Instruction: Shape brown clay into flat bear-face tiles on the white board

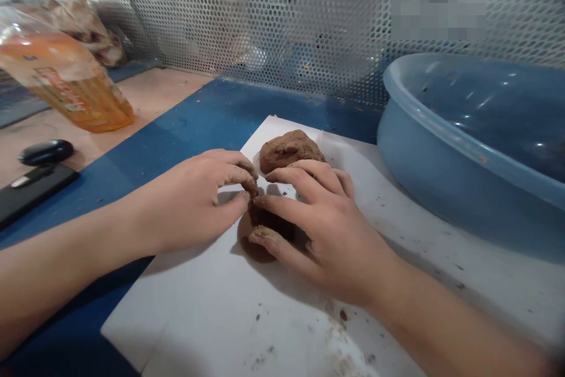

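Observation:
Both my hands work a small flattened piece of brown clay (253, 242) on a white board (229, 318). My left hand (194, 200) has its fingers curled, with thumb and fingertips pinching the piece's upper edge. My right hand (318, 230) covers the piece from the right, its clay-smeared fingers bent over it and pressing on it. A larger lump of brown clay (286, 147) lies just behind my fingers on the same board, untouched.
A big blue plastic basin (463, 147) stands at the right, overlapping the board. A perforated metal screen (265, 18) closes the back. At the left lie an orange plastic bag (75, 89), a black oval object (46, 152) and a flat black device (30, 189) on the blue-and-tan tabletop.

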Tool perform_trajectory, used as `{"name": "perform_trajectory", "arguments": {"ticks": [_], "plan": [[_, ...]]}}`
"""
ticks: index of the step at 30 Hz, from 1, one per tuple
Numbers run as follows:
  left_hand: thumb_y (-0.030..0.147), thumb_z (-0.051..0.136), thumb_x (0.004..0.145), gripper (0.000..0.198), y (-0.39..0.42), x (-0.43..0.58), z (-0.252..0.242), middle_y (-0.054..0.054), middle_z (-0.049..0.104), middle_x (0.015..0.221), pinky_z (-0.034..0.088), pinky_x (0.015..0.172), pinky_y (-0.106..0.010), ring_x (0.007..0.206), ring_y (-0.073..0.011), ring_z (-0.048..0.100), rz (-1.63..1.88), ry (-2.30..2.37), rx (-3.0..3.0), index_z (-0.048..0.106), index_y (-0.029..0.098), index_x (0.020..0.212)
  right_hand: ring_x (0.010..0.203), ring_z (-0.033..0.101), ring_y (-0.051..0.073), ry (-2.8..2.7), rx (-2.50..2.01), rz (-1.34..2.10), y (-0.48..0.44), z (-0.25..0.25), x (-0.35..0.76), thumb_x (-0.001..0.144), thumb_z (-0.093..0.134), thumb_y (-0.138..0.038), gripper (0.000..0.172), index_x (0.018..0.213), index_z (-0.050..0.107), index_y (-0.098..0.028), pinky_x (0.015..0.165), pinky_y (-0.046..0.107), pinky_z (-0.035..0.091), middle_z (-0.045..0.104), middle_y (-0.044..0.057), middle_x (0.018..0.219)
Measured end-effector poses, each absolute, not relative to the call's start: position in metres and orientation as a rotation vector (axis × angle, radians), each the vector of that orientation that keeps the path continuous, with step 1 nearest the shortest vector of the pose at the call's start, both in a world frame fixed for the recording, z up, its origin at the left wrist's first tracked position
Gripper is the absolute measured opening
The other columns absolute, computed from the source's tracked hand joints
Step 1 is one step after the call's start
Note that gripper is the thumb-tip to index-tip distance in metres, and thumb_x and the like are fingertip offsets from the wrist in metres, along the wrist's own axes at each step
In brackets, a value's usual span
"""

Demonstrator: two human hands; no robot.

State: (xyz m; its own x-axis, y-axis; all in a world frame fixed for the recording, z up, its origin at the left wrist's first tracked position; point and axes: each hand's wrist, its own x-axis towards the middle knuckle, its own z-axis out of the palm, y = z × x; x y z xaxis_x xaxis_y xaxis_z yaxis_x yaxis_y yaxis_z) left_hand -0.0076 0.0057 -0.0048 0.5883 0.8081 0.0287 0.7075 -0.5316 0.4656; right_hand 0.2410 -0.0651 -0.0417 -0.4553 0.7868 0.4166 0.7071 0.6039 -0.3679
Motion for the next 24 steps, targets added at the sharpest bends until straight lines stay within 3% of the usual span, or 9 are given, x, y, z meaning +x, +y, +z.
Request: {"name": "perform_trajectory", "arguments": {"ticks": [9,24], "plan": [[0.046,0.057,0.104,0.031,0.0060,-0.0069,-0.0057,0.009,0.082,0.138,0.056,0.129,-0.034,0.132,-0.0148,0.075,0.330,1.217,2.412,0.087,0.039,0.105,0.150,0.064,0.038,-2.213,-1.178,0.148,-0.0654,-0.0421,0.2404,0.120,0.067,-0.047,0.029,0.122,0.090,-0.029,0.120,0.058,0.047,0.082,0.009,0.154],[0.047,0.057,0.104,0.031,0.0062,-0.0075,-0.0077,0.007,0.082,0.142,0.057,0.134,-0.041,0.136,-0.0197,0.074,0.320,1.236,2.407,0.087,0.039,0.107,0.156,0.060,0.036,-2.298,-1.194,0.253,-0.0649,-0.0406,0.2396,0.121,0.066,-0.051,0.031,0.124,0.087,-0.028,0.125,0.059,0.042,0.078,0.009,0.158]]}}
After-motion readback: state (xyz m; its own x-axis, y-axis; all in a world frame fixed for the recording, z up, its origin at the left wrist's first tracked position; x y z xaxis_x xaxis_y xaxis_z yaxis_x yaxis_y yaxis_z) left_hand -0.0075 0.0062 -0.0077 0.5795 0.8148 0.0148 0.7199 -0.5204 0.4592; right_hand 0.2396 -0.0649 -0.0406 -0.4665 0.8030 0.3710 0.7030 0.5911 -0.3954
